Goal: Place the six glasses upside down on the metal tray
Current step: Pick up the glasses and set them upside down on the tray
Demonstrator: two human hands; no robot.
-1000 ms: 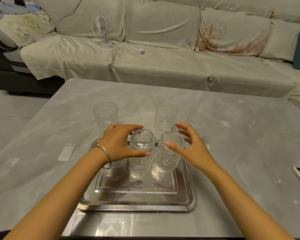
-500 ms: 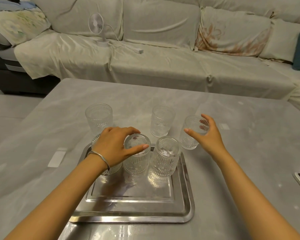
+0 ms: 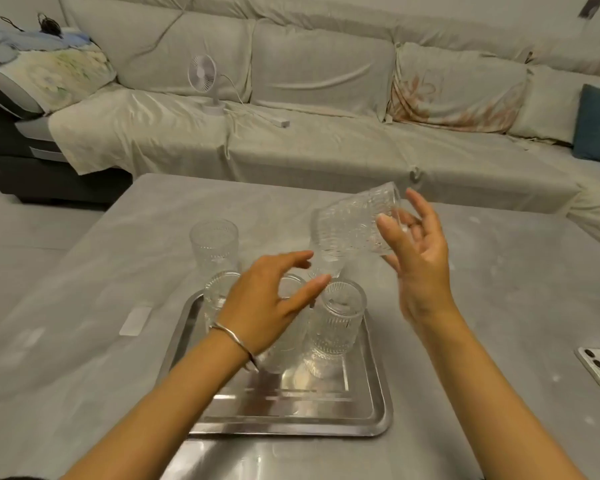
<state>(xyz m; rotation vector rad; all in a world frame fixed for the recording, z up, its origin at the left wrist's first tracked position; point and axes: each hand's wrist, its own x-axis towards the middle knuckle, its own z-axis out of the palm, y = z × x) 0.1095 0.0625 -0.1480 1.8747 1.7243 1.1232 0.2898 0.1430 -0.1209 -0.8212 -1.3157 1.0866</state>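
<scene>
Clear glasses (image 3: 338, 322) with vertical ribbing stood on a shiny silver metal tray (image 3: 371, 407) over a mottled grey bench (image 3: 84, 271). A silver bangle (image 3: 238, 342) circled the left wrist. Behind, a pale beige sofa cover (image 3: 326, 147), a teal cushion (image 3: 598, 124) and a white fan (image 3: 203, 72).
</scene>
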